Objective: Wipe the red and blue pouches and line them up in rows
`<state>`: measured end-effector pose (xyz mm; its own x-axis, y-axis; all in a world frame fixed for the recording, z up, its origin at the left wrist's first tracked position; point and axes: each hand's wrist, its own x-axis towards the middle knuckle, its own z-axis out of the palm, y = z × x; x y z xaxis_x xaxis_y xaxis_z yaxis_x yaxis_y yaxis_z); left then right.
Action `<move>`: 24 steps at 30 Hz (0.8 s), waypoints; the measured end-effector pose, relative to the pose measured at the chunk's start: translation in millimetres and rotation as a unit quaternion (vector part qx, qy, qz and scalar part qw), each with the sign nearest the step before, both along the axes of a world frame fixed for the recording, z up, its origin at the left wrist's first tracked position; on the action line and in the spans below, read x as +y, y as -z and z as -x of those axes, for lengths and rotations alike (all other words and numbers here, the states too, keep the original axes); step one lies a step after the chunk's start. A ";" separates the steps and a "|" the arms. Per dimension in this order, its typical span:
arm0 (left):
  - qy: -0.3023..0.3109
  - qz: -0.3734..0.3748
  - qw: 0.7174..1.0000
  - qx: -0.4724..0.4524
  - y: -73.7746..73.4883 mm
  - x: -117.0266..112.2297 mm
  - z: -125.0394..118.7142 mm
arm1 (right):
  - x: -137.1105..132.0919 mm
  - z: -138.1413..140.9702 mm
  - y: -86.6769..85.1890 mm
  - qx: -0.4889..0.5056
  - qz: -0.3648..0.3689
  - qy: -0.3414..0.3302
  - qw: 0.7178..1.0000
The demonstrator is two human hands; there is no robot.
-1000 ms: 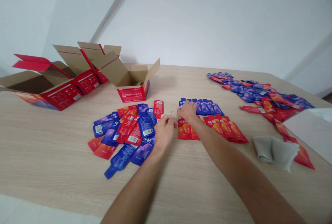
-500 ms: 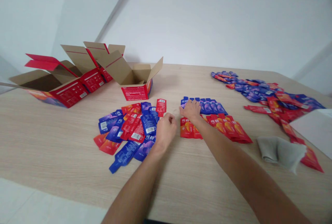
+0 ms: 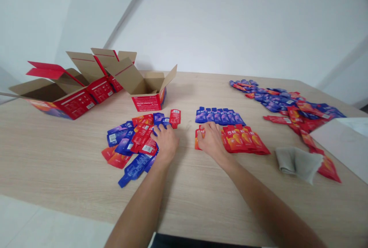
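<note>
My left hand (image 3: 166, 140) lies over the loose pile of red and blue pouches, fingers spread and touching a blue pouch (image 3: 156, 130) at the pile's right side. Several red pouches (image 3: 145, 137) with barcodes are beside the fingertips. My right hand (image 3: 212, 138) rests on the left end of a row of overlapping red pouches (image 3: 234, 138); its fingers are bent, with a gap between thumb and forefinger. Behind that row lies a neat row of blue pouches (image 3: 219, 116), spouts pointing away. A single red pouch (image 3: 175, 117) lies at the pile's upper right.
An open red carton (image 3: 148, 102) stands behind the pile, with more open cartons (image 3: 76, 104) to its left. At the right are a heap of mixed pouches (image 3: 277, 100), a folded grey cloth (image 3: 299, 161) and a white sheet-like object (image 3: 342, 144).
My right hand has come nearer, from the blue row to the red row. My left hand has moved left onto the pile, its fingers now spreading. The view has shifted slightly.
</note>
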<state>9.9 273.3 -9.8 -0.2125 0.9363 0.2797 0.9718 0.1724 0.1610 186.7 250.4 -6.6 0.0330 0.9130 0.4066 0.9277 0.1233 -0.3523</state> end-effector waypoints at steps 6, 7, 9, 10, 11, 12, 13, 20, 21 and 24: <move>0.007 0.035 0.999 -0.006 -1.8 -1.7 -4.4 | -38.0 -11.2 6.0 0.053 -0.049 -0.036 0.997; 0.011 0.032 0.999 -0.009 -3.8 -3.4 -5.8 | -41.0 -13.0 8.0 0.059 -0.055 -0.040 0.996; 0.015 0.023 0.999 -0.017 -8.6 -6.6 -8.1 | -44.1 -16.4 12.7 0.071 -0.063 -0.046 0.994; 0.018 0.018 0.999 -0.021 -11.2 -7.7 -8.8 | -44.5 -17.9 15.2 0.077 -0.065 -0.048 0.994; 0.021 0.016 0.999 -0.025 -13.9 -8.5 -9.0 | -44.4 -19.4 17.7 0.082 -0.066 -0.051 0.993; 0.024 0.016 0.999 -0.028 -16.7 -8.9 -8.6 | -44.0 -20.8 19.9 0.085 -0.064 -0.054 0.993; 0.026 0.019 0.999 -0.032 -19.6 -8.8 -7.6 | -43.4 -22.2 21.9 0.087 -0.061 -0.057 0.993; 0.039 -0.040 0.986 -0.156 -37.6 -7.9 0.5 | -41.7 -28.4 22.0 0.119 -0.056 -0.067 0.989; 0.070 -0.077 0.975 -0.197 -37.9 -8.6 -1.6 | -41.7 -28.5 20.2 0.137 -0.058 -0.073 0.986; 0.178 -0.134 0.897 -0.381 -32.3 -12.1 -16.7 | -41.4 -28.4 14.7 0.225 -0.053 -0.090 0.969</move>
<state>26.5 261.3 22.5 -0.1391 0.9033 0.4059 0.5471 -0.2715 0.7918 215.1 209.0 -21.3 0.0722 0.8742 0.4801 0.6430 0.3272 -0.6925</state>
